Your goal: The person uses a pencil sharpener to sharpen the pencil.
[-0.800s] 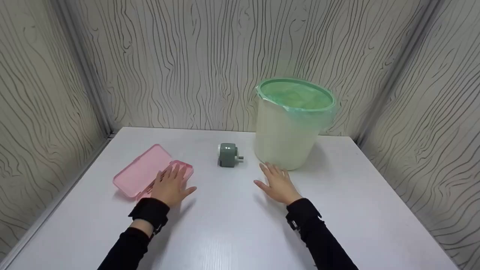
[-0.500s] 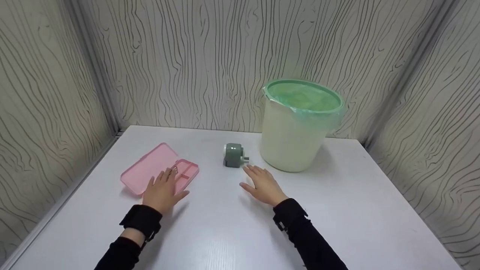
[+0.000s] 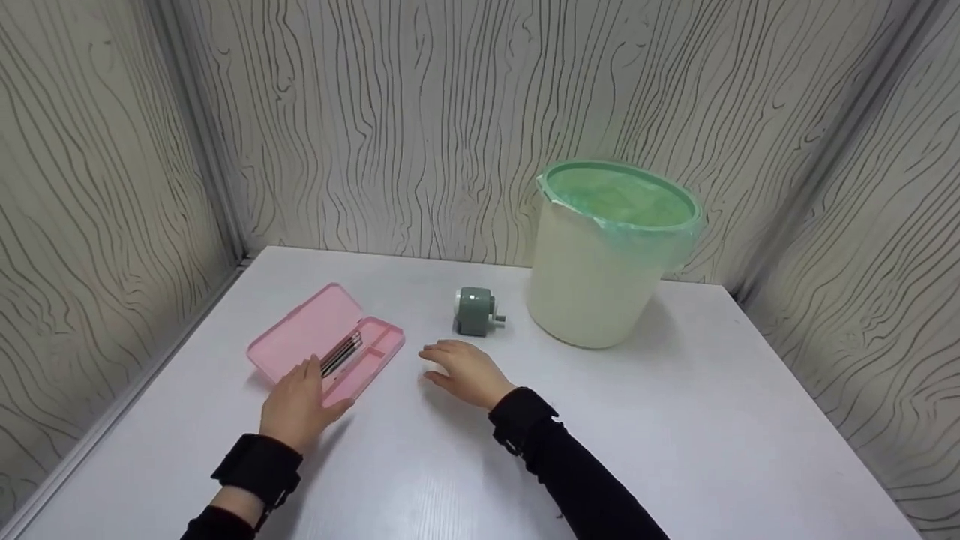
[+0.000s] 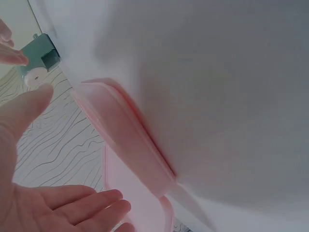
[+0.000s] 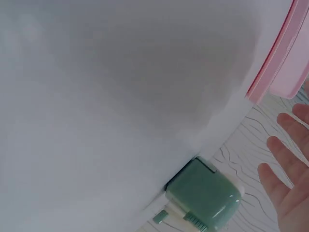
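Note:
A pink pencil case lies with its lid folded back on the left of the table. Several pencils rest in its long compartment. My left hand is over the near end of the case, fingers extended and thumb spread, covering part of it. My right hand hovers between the case and a green crank pencil sharpener, fingers loosely extended toward the case and holding nothing. In the right wrist view the sharpener shows below the fingers.
A cream bin with a green rim and a green bag liner stands at the back right of the white table. Wood-patterned panels enclose the table at the back and both sides.
My right hand has moved left, from beside the bin to near the case. My left hand has drawn back toward me, uncovering the pencils. The head view has shifted slightly.

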### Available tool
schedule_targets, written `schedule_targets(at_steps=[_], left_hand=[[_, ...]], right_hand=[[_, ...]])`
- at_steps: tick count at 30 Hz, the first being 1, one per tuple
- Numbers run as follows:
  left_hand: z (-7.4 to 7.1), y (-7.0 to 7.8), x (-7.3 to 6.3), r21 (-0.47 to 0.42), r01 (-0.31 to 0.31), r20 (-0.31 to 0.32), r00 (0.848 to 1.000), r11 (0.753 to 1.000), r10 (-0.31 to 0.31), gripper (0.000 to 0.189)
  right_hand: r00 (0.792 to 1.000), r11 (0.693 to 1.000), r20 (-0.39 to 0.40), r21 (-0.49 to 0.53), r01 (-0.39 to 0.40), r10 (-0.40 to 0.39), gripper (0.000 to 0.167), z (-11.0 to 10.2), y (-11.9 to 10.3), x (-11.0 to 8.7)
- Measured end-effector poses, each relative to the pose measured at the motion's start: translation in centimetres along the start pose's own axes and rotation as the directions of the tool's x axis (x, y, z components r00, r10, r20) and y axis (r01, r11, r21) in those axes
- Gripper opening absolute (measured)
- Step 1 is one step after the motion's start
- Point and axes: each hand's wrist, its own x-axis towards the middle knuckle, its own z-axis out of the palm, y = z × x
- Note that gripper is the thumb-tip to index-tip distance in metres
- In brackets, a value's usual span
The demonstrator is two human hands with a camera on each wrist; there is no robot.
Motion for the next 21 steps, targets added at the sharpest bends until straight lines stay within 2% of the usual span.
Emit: schedule_targets(at_steps=[7,11,16,21], left_hand=[[0.3,-0.7,-0.1,0.008,0.019,0.027,0.999,1.000,-0.019,0.086],[0.5,-1.1,-0.1,0.022,0.024,0.032,0.999,0.999,-0.025,0.086],[0.5,-1.4,0.0,0.025,0.035,0.040,0.999,0.999,-0.036,0.084],[0.4,-1.6,0.1,0.037,0.050,0.089,0.995,0.998,-0.053,0.083]], right_hand=[[0.997,0.997,0.014,-0.017,0.077,-0.076,0.026,0.3,-2.6,3.5],[0.995,0.995,0.038,-0.051,0.090,-0.088,0.020,1.0,-3.9,5.4],[0.993,0.992,0.072,-0.080,0.102,-0.097,0.023,1.9,-5.1,7.5],[0.992,0.982,0.078,-0.150,0.115,-0.104,0.023,2.9,-5.9,8.8]])
